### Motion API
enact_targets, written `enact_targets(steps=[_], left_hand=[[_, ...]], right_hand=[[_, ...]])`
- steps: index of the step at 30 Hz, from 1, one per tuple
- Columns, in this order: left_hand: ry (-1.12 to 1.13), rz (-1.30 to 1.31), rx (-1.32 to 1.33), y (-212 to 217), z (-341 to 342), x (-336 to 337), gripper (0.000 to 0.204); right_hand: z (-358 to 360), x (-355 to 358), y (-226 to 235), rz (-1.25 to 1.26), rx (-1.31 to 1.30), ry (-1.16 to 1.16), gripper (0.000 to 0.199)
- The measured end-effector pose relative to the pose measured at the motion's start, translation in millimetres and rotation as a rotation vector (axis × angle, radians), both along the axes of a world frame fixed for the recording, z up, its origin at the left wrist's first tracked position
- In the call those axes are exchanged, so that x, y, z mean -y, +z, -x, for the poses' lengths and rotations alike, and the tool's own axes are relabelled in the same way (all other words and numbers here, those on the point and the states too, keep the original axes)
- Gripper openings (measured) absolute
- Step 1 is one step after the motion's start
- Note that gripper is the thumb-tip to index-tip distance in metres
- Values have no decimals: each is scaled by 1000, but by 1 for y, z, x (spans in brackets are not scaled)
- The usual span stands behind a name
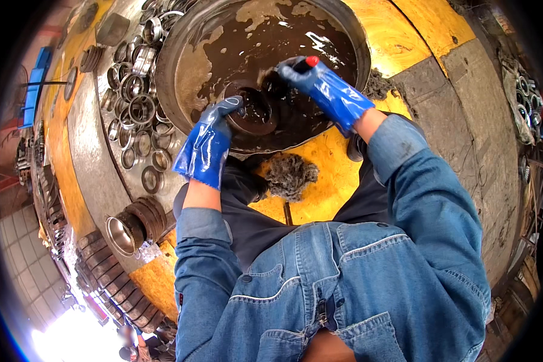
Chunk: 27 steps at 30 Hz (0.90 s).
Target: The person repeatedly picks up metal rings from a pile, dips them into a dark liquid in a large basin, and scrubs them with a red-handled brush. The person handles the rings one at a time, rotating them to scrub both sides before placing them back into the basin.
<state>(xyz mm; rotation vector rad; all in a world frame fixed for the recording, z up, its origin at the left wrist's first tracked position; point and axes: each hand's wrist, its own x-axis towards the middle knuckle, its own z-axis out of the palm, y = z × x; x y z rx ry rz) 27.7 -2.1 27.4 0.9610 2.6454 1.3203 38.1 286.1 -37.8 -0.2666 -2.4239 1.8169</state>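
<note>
A large round basin of dark, murky liquid stands in front of me. My left hand, in a blue rubber glove, grips the left edge of a dark, wet metal ring at the liquid's surface, inside the basin's near side. My right hand, gloved the same way, is closed around a brush whose red handle end sticks out above the glove. The brush's dark head is at the ring's upper right edge, partly hidden by the glove and liquid; whether it touches the ring is hard to tell.
Many loose steel rings lie left of the basin. Nearer me on that side are stacked brown rings. Grey fibrous waste sits on the yellow floor between my legs, and a dark clump lies right of the basin.
</note>
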Motion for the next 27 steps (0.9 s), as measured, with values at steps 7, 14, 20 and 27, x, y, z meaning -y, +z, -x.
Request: enact_targets(steps=[7, 14, 20, 27], left_hand=[[8, 64, -29, 1, 0, -2, 46], [28, 13, 50, -5, 4, 0, 38], [185, -548, 952, -25, 16, -18, 23], [237, -520, 1078, -28, 19, -34, 25]], right_hand=[[-1, 1, 44, -58, 495, -114, 40], [-16, 31, 115, 246, 410, -23, 48], [-14, 33, 44, -383, 218, 136, 35], [-6, 26, 2, -704, -286, 393, 32]])
